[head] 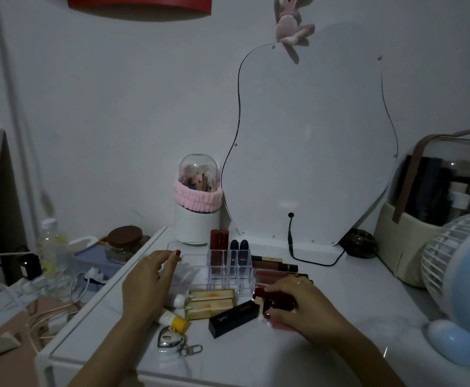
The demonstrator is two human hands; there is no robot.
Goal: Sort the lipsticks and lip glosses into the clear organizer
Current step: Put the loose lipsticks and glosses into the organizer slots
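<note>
A clear organizer (229, 277) stands mid-table with two red lipsticks (219, 248) and two dark blue-capped ones (239, 251) upright in its back slots. Several lip gloss tubes (275, 268) lie to its right. Two gold lipsticks (211, 300) and a black lipstick (233, 318) lie in front of it. My right hand (298, 305) is closed around a dark red lipstick (273, 296) just right of the organizer's front. My left hand (150, 280) rests fingers apart on a flat clear tray (184, 263) at the organizer's left, holding nothing.
A wavy mirror (312, 149) leans on the wall behind. A domed brush holder with a pink band (197, 202) stands at back left. A blue fan (463, 286) and a handled cosmetics case (435, 202) crowd the right. A heart keychain (169, 340) and small tubes (173, 321) lie near front.
</note>
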